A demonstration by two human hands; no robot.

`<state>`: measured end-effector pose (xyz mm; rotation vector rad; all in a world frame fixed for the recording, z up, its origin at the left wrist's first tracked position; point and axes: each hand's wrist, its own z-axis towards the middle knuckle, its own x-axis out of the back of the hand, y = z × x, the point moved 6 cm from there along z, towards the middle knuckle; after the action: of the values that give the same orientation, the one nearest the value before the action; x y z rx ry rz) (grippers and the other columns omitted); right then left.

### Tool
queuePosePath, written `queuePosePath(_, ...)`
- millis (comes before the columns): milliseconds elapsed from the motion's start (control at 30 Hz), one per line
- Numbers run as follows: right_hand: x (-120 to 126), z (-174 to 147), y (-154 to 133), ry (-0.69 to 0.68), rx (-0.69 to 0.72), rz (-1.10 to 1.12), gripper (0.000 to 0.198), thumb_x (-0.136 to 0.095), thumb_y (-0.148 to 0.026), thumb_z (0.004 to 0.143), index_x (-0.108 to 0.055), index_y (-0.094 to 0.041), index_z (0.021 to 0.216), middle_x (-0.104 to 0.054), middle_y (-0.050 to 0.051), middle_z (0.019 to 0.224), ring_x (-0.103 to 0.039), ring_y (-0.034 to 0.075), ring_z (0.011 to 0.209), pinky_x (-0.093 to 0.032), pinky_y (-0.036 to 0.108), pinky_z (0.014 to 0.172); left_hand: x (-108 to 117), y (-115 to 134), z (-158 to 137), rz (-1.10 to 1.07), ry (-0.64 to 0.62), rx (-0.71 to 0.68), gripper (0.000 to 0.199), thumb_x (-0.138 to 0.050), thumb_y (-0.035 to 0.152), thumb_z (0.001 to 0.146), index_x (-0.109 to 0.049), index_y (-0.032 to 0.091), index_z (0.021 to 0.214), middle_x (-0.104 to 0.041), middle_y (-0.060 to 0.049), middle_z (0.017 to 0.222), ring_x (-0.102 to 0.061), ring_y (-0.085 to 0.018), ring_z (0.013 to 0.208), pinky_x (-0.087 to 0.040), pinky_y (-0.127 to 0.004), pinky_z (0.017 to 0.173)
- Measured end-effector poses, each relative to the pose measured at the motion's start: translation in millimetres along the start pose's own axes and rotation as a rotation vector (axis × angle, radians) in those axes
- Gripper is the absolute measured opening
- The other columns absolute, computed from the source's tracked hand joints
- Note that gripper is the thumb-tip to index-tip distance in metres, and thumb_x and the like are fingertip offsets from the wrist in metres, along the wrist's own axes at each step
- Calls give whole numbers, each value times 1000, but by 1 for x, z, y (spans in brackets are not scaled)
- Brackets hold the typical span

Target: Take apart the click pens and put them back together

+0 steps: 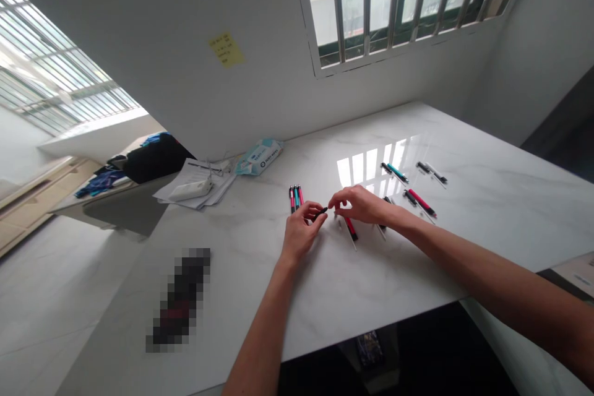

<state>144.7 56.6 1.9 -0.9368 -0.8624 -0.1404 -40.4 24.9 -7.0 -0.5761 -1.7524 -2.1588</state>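
Three pens [296,197] look whole; loose bits [421,202] remain. My left grip [301,232] pinches a black piece [320,214]; right grip [359,204], can't tell.

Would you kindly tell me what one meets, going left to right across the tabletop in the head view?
Papers, blue-and-white packet, left hand, right hand, teal pen barrel, rightmost red pen barrel.
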Motion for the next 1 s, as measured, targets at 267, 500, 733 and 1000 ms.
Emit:
queuePosePath(267,-7,2,6,-36,-49,-94,12,-79,-25,90,-83,-23,101,-80,5,93,-67,23,93,-50,36,86,5,3,1,29,52,0,19,-77,39,86,-73,24,96,-79,-4,97,-69,-19,84,-53,-32,79)
queuePosePath(500,8,2,5,133,-78,154,15,-72,-28,95,-84,-23,102,-81,4,95,-69,19,85,-52,32,78,6,8,1,34,54,-16,18,-76,39,87,-74,23,96,-79,-4,96,-70,-19,84,-51,-31,75)
queuePosePath(733,4,4,11,132,-128,440,21,-78,-33,88,-83,-20,103,-82,7,98,-72,18,85,-56,32,77,5,10,0,36,45,-14,19,-77,40,87,-74,23,95,-79,-4,93,-70,-19,82,-46,-29,68)
queuePosePath(1000,-1,4,7,121,-149,416,22,-77,-33,87,-84,-19,103,-81,5,90,-67,17,79,-50,30,72,4,7,0,44,27,-26,20,-77,41,87,-75,24,96,-79,-3,92,-70,-19,81,-45,-29,68)
